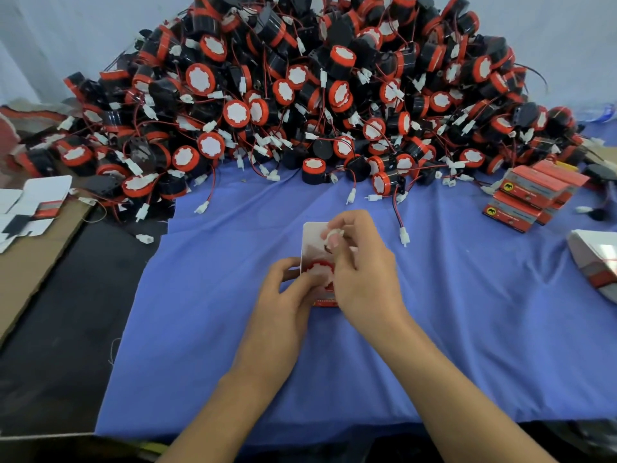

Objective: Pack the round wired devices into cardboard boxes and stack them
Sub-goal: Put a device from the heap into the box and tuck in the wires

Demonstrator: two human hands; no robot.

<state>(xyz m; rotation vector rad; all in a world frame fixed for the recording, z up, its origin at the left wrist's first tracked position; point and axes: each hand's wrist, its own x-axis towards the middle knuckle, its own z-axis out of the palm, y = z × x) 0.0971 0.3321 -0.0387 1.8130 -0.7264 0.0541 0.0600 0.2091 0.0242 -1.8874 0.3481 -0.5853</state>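
A small cardboard box with its white flap open stands at the middle of the blue cloth. My left hand grips the box from the left side. A round red and black wired device sits in the box mouth. My right hand is over it, and its fingers pinch the device's white connector above the opening. A huge pile of round wired devices fills the far side of the table. Packed red boxes are stacked at the right.
Flat unfolded box blanks lie on brown cardboard at the left. More flat blanks sit at the right edge. Loose wires with white plugs trail from the pile onto the blue cloth.
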